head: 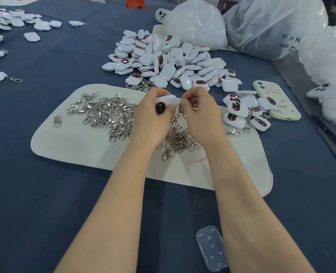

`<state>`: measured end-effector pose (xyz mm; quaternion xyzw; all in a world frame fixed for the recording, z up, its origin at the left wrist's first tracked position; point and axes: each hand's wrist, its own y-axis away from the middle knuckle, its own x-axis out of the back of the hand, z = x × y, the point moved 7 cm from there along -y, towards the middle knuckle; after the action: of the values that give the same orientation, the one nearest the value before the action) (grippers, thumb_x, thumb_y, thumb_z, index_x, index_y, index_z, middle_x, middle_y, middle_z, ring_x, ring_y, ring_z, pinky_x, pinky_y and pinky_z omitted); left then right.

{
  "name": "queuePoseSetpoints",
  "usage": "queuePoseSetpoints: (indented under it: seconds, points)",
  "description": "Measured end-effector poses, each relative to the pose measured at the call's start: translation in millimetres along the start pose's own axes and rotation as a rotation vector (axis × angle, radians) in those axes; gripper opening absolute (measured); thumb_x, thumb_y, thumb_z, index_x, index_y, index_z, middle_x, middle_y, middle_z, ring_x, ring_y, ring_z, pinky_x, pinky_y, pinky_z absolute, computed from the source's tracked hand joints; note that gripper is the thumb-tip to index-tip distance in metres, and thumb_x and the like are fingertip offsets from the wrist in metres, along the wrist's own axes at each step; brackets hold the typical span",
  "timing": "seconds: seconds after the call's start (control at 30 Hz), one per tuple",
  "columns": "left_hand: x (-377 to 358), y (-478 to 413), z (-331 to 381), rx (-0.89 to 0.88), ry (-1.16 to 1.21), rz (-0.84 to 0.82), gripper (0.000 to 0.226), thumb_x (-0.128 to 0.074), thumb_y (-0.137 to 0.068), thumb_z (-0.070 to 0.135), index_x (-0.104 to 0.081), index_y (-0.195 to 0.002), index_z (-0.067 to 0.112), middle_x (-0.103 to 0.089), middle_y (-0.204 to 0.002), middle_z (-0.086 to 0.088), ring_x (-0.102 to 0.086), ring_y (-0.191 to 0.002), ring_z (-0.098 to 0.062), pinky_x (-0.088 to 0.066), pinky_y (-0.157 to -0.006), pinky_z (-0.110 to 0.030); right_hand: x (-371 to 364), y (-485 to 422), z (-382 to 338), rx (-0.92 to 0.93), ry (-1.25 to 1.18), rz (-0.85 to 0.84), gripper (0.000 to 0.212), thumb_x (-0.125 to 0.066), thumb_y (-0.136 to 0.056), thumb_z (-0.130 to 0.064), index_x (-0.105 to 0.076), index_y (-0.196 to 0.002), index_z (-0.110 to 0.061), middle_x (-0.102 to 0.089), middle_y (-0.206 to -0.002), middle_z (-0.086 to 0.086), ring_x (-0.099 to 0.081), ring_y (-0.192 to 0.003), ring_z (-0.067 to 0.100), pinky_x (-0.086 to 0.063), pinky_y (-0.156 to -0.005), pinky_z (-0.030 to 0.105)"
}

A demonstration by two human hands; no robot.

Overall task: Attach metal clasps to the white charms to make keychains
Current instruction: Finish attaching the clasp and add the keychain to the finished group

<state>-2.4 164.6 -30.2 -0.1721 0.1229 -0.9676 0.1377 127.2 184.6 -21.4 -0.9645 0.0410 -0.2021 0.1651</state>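
A white charm (163, 103) is being gripped by its sides in the left hand (150, 119) over the far edge of the mat (74, 142), while a metal clasp (180, 100) is being pinched by the right hand (199, 115). Charm is being judged light, hard, prob. slippery; clasp small & stiff.

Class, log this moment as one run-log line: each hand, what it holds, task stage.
left hand: grips white charm | right hand: pinches metal clasp beside charm | stage: attaching | loose clasps: piled on mat
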Motion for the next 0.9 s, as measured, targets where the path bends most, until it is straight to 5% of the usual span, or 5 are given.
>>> queuePoseSetpoints:
  seconds: [0.2, 0.3, 0.43, 0.57, 0.9]
  points:
    - [3.6, -0.1, -3.1, 0.026, 0.018, 0.061, 0.018, -0.062, -0.085, 0.017, -0.046, -0.092, 0.023, -0.054, -0.085, 0.013, -0.058, -0.077, 0.003, -0.049, -0.072, -0.023, 0.6, -1.2, 4.0, -0.044, 0.029, -0.035, 0.015, -0.050, -0.093, -0.006, -0.049, -0.086, -0.020, -0.058, -0.077, -0.006, -0.063, -0.084, 0.022, -0.051, -0.081, 0.037]
    - [-0.2, 2.3, -10.5, 0.171, 0.162, 0.029, 0.020, -0.056, -0.085, 0.013, -0.041, -0.096, 0.021, -0.058, -0.097, -0.003, -0.067, -0.090, -0.024, -0.056, -0.079, -0.044, -1.4, -0.9, 2.5, -0.043, 0.013, -0.054, 0.021, -0.051, -0.093, -0.006, -0.047, -0.082, -0.025, -0.058, -0.078, -0.005, -0.062, -0.083, 0.022, -0.051, -0.081, 0.038]
    - [-5.7, 2.8, -3.4, 0.108, 0.064, -0.049, 0.029, -0.062, -0.086, 0.019, -0.051, -0.113, 0.023, -0.058, -0.094, 0.012, -0.058, -0.078, 0.001, -0.045, -0.064, -0.009, -3.2, -0.2, -2.7, -0.011, -0.004, -0.083, 0.016, -0.053, -0.093, -0.007, -0.049, -0.086, -0.022, -0.057, -0.080, -0.006, -0.055, -0.077, 0.015, -0.050, -0.079, 0.037]
    - [-4.9, 3.2, -0.2, 0.088, 0.055, -0.061, 0.009, -0.063, -0.084, 0.012, -0.067, -0.089, 0.019, -0.064, -0.079, 0.003, -0.058, -0.071, -0.014, -0.045, -0.065, -0.025, -5.6, 0.1, -5.0, -0.013, -0.011, -0.125, 0.013, -0.053, -0.093, -0.006, -0.050, -0.089, -0.018, -0.057, -0.080, -0.004, -0.054, -0.075, 0.014, -0.049, -0.077, 0.033]
    - [0.0, 2.0, -1.0, 0.091, -0.011, -0.001, 0.005, -0.064, -0.082, 0.016, -0.066, -0.086, 0.018, -0.063, -0.077, 0.007, -0.056, -0.072, -0.008, -0.041, -0.061, -0.013, -8.5, 2.3, -7.8, -0.015, 0.001, -0.184, 0.015, -0.052, -0.092, -0.003, -0.056, -0.088, -0.016, -0.060, -0.076, -0.005, -0.058, -0.074, 0.016, -0.052, -0.081, 0.041]
